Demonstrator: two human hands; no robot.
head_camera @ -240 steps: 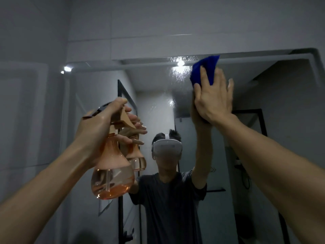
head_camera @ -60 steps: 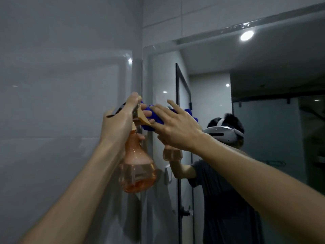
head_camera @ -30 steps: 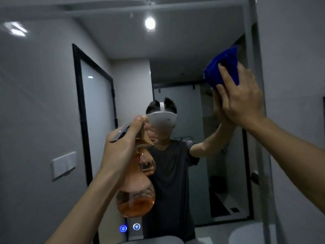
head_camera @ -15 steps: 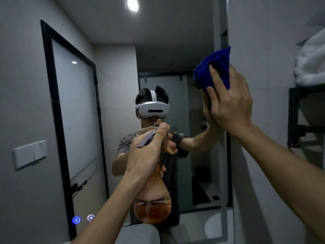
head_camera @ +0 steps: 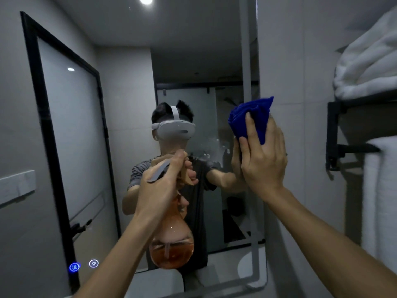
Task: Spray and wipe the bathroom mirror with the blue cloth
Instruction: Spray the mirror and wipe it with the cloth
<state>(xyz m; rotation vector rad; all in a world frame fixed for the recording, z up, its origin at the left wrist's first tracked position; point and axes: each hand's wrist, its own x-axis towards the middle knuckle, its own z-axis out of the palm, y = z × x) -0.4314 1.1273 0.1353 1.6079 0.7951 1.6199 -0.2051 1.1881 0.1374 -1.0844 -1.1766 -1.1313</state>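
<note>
The bathroom mirror point(head_camera: 120, 100) fills the wall ahead and reflects a person wearing a white headset. My right hand point(head_camera: 261, 160) presses a bunched blue cloth point(head_camera: 250, 117) flat against the glass near the mirror's right edge, at about head height. My left hand point(head_camera: 161, 186) grips the neck and trigger of an orange pear-shaped spray bottle point(head_camera: 171, 248) with orange liquid in its bottom, held up in front of the mirror's middle. Small droplets show on the glass just left of the cloth.
A black wall rack point(head_camera: 335, 134) at the right carries folded white towels point(head_camera: 369, 61), with another white towel point(head_camera: 380, 201) hanging below. Two lit touch buttons point(head_camera: 83, 265) glow on the mirror's lower left. A white basin edge point(head_camera: 156, 284) sits under the mirror.
My right hand has slid the cloth downward along the mirror's right edge. The spray bottle has stayed in front of the mirror's middle, and fresh droplets appear left of the cloth.
</note>
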